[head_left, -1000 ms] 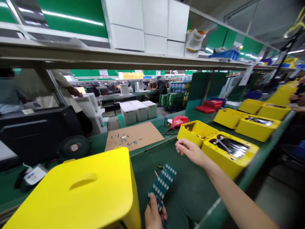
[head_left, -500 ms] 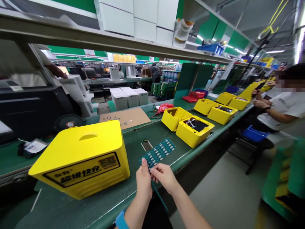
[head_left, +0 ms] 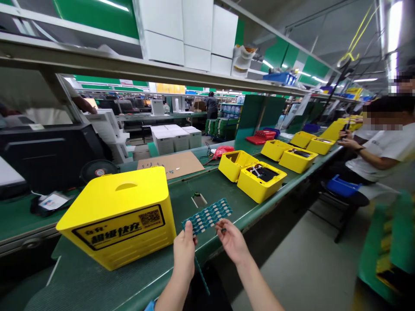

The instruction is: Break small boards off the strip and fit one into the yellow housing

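Note:
My left hand (head_left: 184, 248) is closed on one end of a green circuit board panel (head_left: 209, 216), thumb on top. Rows of small pale parts run across the panel, which is held tilted above the bench edge. A thin green strip (head_left: 201, 276) hangs beneath my left hand. At the panel's lower right edge is my right hand (head_left: 234, 242), thumb and fingers pinched; whatever is between them is too small to make out. To the left of my hands stands a closed yellow box (head_left: 119, 216) with a black-framed label.
Open yellow cases (head_left: 262, 181) line the green bench (head_left: 181, 194) toward the right. A cardboard sheet (head_left: 188, 164) with small parts lies behind a slot in the bench. Overhead runs a shelf (head_left: 106, 60) with white boxes. A co-worker (head_left: 379, 147) sits at the far right.
My right hand has moved from beside my left thumb toward the panel's right side. The panel has turned flatter, and my left hand has shifted slightly left. The camera view has shifted a little.

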A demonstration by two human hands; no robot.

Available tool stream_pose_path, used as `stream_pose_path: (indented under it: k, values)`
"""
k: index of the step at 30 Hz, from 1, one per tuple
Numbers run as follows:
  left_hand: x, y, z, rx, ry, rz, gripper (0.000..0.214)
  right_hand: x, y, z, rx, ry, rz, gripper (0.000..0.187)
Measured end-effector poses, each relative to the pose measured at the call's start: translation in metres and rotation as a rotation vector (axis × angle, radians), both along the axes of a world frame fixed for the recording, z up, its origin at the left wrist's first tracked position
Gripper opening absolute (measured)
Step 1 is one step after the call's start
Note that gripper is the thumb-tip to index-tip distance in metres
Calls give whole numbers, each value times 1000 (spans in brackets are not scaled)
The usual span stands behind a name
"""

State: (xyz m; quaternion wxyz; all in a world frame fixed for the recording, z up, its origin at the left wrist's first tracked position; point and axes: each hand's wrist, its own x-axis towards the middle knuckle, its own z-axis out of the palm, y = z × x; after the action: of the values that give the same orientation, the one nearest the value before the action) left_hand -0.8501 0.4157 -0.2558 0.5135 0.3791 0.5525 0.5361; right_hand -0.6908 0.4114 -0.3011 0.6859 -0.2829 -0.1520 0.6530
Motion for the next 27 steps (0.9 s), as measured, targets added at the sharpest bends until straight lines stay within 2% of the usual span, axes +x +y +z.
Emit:
stream_pose_path:
  k: [3,6,9,14,17,20,24,27]
  values:
    - [-12,2,-5,-13,62,19,59,23,7,18,70,-72,69,29]
    - [-17,2,-7,-6,82,-8,58,26,12,33,98,-359,143,36]
    - [-18,2,-4,-31,-12,-77,54,20,14,37,96,-596,168,39]
    - [-26,4,8,-227,-228,-183,36,20,11,36,101,-684,248,42]
    - [-31,4,11,-238,-248,-172,32,22,6,39,114,-665,331,39]
    - [-31,1,11,-259,-290,-157,29,22,2,39,151,-527,373,34]
    - [-27,-1,12,-284,-335,-159,27,19,1,30,164,-400,335,36]
    - [-27,1,13,-277,-344,-122,25,16,3,18,164,-290,230,39]
